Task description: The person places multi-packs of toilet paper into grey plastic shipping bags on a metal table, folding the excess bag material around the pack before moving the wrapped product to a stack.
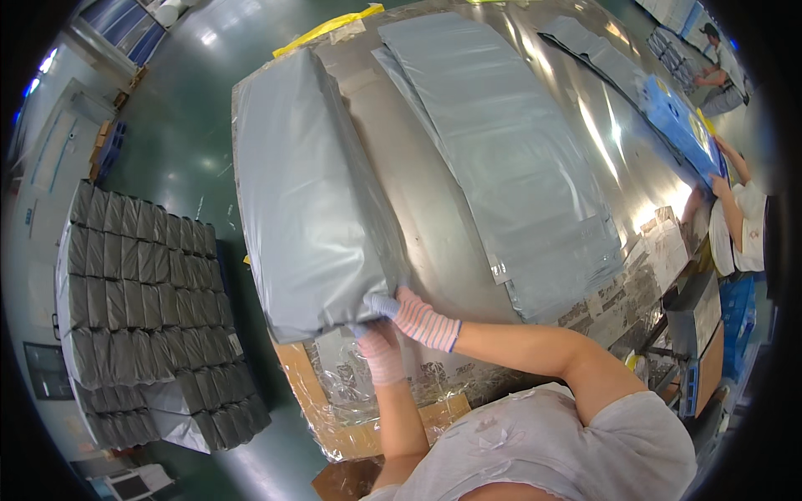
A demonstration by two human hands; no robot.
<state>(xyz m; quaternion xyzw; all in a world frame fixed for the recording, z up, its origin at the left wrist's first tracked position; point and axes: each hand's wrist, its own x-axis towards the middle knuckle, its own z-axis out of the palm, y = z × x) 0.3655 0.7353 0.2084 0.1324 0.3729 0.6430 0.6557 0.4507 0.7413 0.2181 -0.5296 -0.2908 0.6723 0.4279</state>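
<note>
At far left a tall stack [142, 284] of dark grey bundles stands on the green floor [188, 138], apart from the table [409, 179]. Next comes the long grey package [309, 192], lying lengthwise along the table's left side, its plastic skin smooth on top and creased at the near end. A yellow strip [326, 30] runs along the table's far edge, just beyond the package; brown cardboard [305, 380] lines the near left corner.

The left hand [380, 351], in a pink striped glove, reaches up to the package's near end; its fingertips are mostly hidden there, so I cannot tell whether they grip. Just right of it, the right hand [409, 317], in a similar glove with grey-blue fingertips, touches the package's near right corner. Its fingers lie close together, but I cannot tell whether they pinch the plastic.

Across a bare strip of metal, flat grey bags [522, 159] lie in an overlapping pile, well apart from both hands. Farther right, a blue pack [681, 121] rests on the table near its right edge, with a co-worker's hand [719, 185] at it. A metal box [695, 313] stands beside the table's near right corner. At far right, beyond the table, another person [723, 71] in a dark cap bends forward.
</note>
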